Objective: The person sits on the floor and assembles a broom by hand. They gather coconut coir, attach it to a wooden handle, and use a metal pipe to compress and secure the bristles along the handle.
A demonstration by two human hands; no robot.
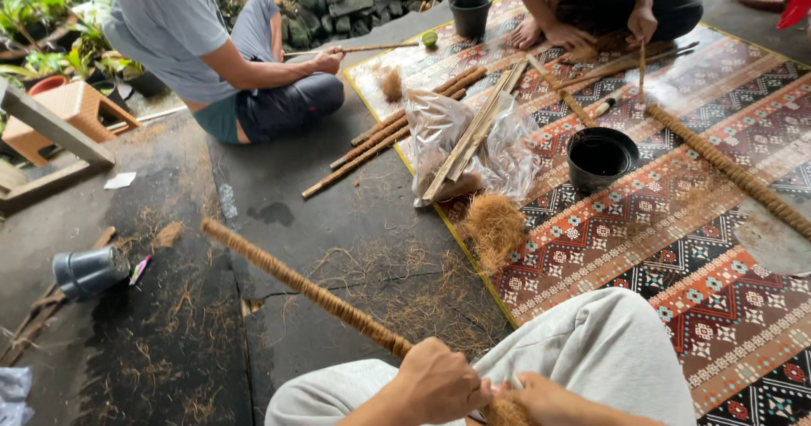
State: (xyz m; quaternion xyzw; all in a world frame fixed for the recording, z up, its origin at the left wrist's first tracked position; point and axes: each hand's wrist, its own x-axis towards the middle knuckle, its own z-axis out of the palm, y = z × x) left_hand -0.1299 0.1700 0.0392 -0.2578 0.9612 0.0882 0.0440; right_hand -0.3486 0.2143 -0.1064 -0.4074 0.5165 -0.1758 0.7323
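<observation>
While the left hand (435,384) wraps its grip fully around the fibre-wrapped stick (304,287), which slants up-left over the concrete floor (338,215), the right hand (549,401) pinches loose coconut fibre (507,411) at its near end.

Dark concrete floor (279,215), patterned mat (718,249)

At the bottom of the frame, the left hand (435,381) grips a fibre-wrapped stick (304,287) slanting to the upper left; the right hand (545,398) seems to pinch loose fibre (507,412) beside it, near a patterned mat (726,308)
</observation>
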